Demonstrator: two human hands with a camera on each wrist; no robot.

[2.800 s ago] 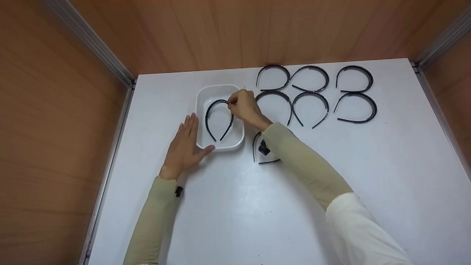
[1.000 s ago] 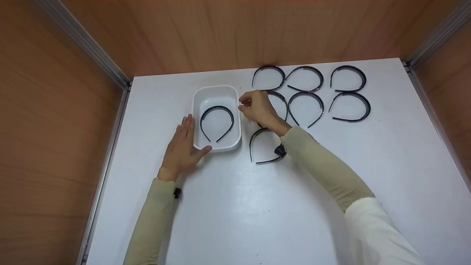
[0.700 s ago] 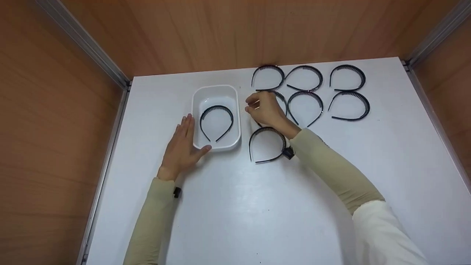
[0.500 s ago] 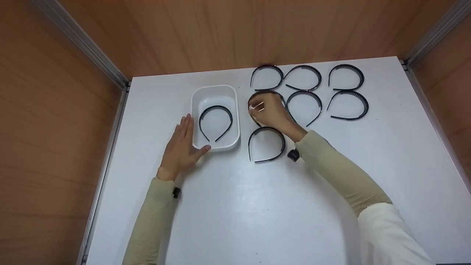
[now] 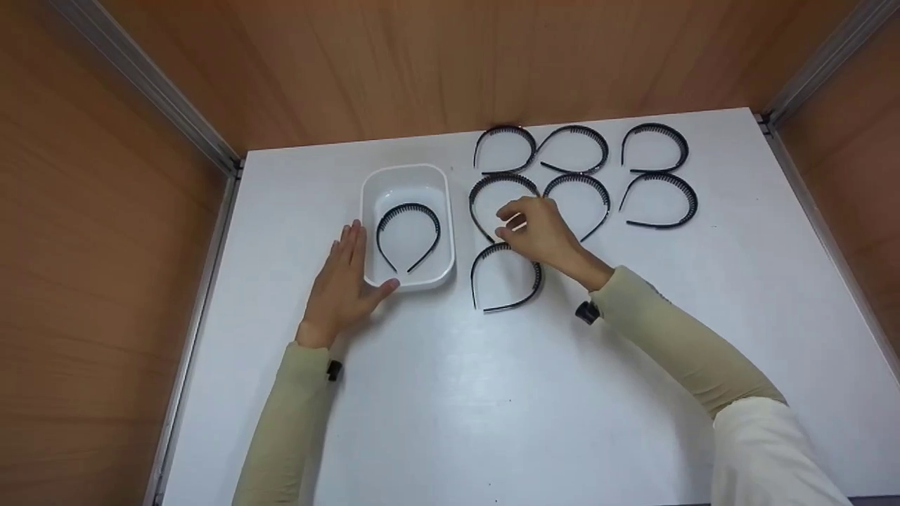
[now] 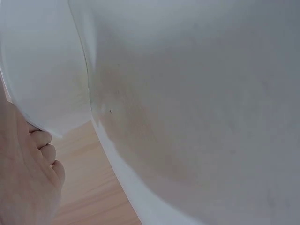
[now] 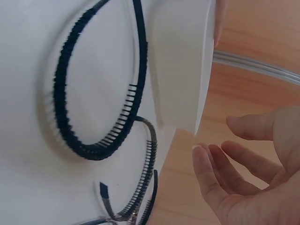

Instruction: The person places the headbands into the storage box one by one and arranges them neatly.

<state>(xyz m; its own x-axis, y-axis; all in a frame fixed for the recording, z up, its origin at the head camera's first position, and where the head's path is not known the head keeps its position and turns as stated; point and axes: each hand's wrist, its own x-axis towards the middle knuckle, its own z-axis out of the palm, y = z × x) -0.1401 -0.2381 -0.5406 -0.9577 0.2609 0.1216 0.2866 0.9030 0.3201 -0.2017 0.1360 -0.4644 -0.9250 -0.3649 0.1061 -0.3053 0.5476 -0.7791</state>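
Observation:
In the head view, a white plastic tray [image 5: 450,239] holds one black toothed headband [image 5: 409,206]. My left hand [image 5: 339,288] rests against the tray's left side, fingers straight and thumb at the near corner. My right hand [image 5: 545,235] hovers to the right of the tray, over a headband [image 5: 500,178] and just above a nearer headband [image 5: 540,275]. In the right wrist view, the right hand's [image 7: 269,201] thumb and fingers stand apart with nothing between them. A large headband [image 7: 61,93] and the tray [image 7: 183,65] appear beside it. The left wrist view catches the left hand [image 6: 28,173] at the tray [image 6: 44,61].
More black headbands lie in rows at the back right, such as one at the back [image 5: 531,144], one in the middle [image 5: 606,200] and one far right [image 5: 692,204]. Wood-patterned walls [image 5: 450,63] bound the white table [image 5: 436,393] at the back and sides.
A headband that the right hand held in the tray was let go and lies there. The right hand has moved right and toward the near side. The left hand stays at the tray.

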